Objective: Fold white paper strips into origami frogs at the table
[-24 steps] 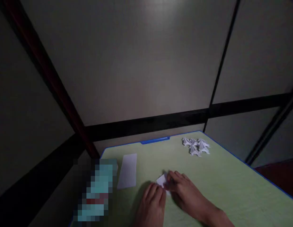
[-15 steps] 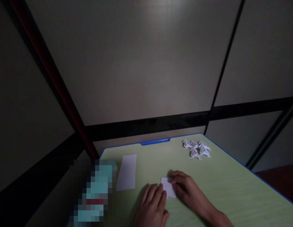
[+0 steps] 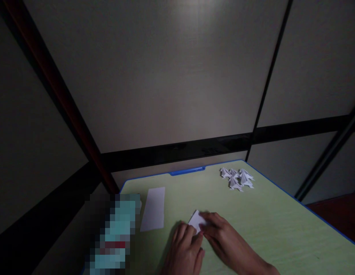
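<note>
Any print on the teal item [image 3: 120, 223] was pixelated beyond reading. The small white paper [image 3: 196, 220] lay on the surface [image 3: 280, 229], pinched by the right hand [image 3: 224, 235]; the left hand [image 3: 184, 248], fingers curled, touched its near edge, grip unclear.

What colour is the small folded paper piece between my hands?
White; the small folded paper piece shows best in the head view.

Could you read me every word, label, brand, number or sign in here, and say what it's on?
There are none that I can read.
Small white paper between the left hand and right hand: no writing shows.
White sheet: no writing shows.
Folded paper figures: too small to tell.
Pixelated teal-and-red patch: too blurred to read.
</note>
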Action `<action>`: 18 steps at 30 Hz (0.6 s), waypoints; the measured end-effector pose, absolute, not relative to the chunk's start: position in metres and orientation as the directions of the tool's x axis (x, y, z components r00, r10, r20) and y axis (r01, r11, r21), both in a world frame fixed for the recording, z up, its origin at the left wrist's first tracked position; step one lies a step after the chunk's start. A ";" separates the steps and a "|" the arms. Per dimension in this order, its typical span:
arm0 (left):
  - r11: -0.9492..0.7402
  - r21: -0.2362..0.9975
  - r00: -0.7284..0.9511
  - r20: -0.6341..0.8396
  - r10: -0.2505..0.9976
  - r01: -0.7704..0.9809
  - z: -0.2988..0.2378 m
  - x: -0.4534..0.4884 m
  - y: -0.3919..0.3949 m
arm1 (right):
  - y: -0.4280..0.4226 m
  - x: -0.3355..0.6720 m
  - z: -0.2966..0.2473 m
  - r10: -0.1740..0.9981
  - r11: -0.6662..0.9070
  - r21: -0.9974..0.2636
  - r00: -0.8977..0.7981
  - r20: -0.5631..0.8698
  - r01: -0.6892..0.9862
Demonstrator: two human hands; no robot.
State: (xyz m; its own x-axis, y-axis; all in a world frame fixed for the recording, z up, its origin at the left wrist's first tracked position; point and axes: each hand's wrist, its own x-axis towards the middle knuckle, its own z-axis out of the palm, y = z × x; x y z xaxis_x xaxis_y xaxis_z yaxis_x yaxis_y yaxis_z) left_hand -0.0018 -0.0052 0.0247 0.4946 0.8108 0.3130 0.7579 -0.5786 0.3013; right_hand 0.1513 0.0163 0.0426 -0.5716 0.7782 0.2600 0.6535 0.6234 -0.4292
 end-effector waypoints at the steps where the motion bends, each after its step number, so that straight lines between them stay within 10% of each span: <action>1: -0.543 0.380 0.461 0.291 0.838 0.748 0.029 -0.001 -0.005 | 0.016 0.151 0.043 0.773 0.632 -0.387 -0.587 0.241 0.672; 8: -0.253 0.664 0.096 0.264 0.960 0.704 0.032 -0.002 0.000 | 0.018 0.155 0.052 0.699 0.712 -0.223 -0.701 0.141 0.665; 18: -0.115 0.491 -0.011 0.245 0.969 0.864 0.025 0.009 0.021 | 0.021 0.160 0.048 0.674 0.738 -0.190 -0.716 0.180 0.647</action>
